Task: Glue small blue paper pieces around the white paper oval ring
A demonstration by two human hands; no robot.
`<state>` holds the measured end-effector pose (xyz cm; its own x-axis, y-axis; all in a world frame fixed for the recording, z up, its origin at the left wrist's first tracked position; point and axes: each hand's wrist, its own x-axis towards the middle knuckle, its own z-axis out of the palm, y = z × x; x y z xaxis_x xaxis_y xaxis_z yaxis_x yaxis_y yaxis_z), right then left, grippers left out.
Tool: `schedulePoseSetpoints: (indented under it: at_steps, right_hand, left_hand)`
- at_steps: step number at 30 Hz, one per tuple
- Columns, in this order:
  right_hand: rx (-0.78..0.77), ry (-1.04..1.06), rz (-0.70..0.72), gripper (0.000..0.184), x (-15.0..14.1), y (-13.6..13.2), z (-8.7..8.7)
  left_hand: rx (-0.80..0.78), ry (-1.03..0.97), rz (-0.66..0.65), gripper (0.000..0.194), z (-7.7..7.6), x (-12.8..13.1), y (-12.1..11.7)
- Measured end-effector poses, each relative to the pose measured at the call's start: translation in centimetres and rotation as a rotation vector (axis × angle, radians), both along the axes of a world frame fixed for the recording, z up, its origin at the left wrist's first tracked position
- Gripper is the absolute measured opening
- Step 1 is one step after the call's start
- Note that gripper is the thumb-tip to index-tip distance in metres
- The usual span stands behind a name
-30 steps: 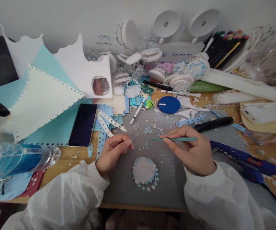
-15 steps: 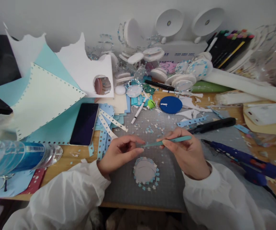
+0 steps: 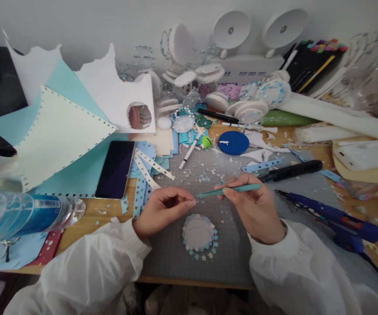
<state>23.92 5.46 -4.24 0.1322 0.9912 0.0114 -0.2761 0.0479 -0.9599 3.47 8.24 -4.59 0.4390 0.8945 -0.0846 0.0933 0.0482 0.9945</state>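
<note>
My right hand (image 3: 252, 208) grips a pair of teal tweezers (image 3: 237, 189) between thumb and fingers, tips pointing left. Close by those tips, my left hand (image 3: 165, 208) has its thumb and forefinger pinched together; whatever they hold is too small to make out. Below both hands, a round white disc (image 3: 198, 234) edged with tiny blue and white paper pieces lies on the grey cutting mat (image 3: 220, 271). Small loose paper bits (image 3: 205, 176) are scattered on the mat beyond the hands.
To the right lie a blue glue gun (image 3: 339, 218) and a black pen-like tool (image 3: 293, 169). A phone (image 3: 115, 169), punched paper sheets (image 3: 67, 131) and a water bottle (image 3: 28, 217) sit left. A blue disc (image 3: 234, 143) and several white discs (image 3: 218, 100) are farther back.
My right hand moved left, bringing the tweezers' tips to my left hand. My left hand shifted right, opened its thumb and forefinger, then pinched them closed beside the tips.
</note>
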Motion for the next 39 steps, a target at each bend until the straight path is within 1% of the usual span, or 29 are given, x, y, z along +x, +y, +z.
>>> schedulePoseSetpoints:
  at_steps: [8, 16, 22, 34, 39]
  right_hand:
    - [0.049, -0.049, -0.02, 0.015, -0.09, -0.18, 0.22]
    - [0.066, -0.067, 0.002, 0.015, -0.24, -0.16, 0.62]
    - [0.056, -0.091, 0.033, 0.014, -0.21, -0.4, 0.6]
    - [0.049, -0.113, 0.016, 0.016, -0.31, -0.37, 0.59]
    - [0.065, -0.114, -0.038, 0.016, -0.09, -0.47, 0.42]
  left_hand:
    - [0.014, -0.042, 0.062, 0.021, -0.02, 0.1, 0.11]
    - [-0.018, -0.044, 0.049, 0.018, 0.1, 0.09, 0.09]
    - [-0.034, -0.022, 0.031, 0.016, 0.14, 0.07, 0.11]
    - [-0.013, 0.035, 0.018, 0.021, -0.11, -0.02, 0.03]
    - [-0.011, 0.028, 0.019, 0.02, -0.1, -0.04, 0.05]
